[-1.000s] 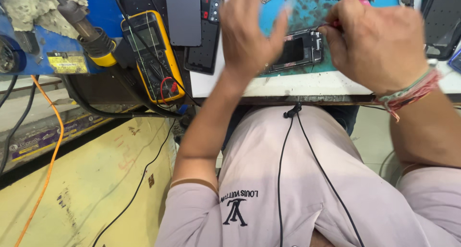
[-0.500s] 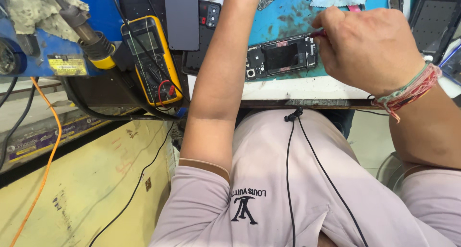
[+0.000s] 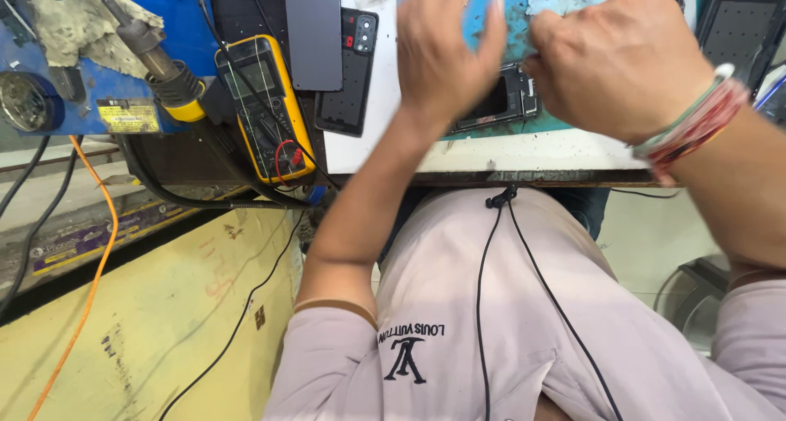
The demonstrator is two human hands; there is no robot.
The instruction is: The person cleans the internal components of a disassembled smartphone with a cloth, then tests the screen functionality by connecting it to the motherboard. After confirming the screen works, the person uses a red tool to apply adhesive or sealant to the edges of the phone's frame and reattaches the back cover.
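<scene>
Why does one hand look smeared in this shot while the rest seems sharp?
In the head view, the left hand is motion-blurred, its fingertips smearing over the blue mat; the right hand and yellow multimeter are crisp. Lighting is even and soft, with no strong glare. The wide lens bends the bench edge slightly.

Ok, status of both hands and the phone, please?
Left hand on opened phone. Right hand closed at its edge, tool hidden. Nothing in the way.
</scene>
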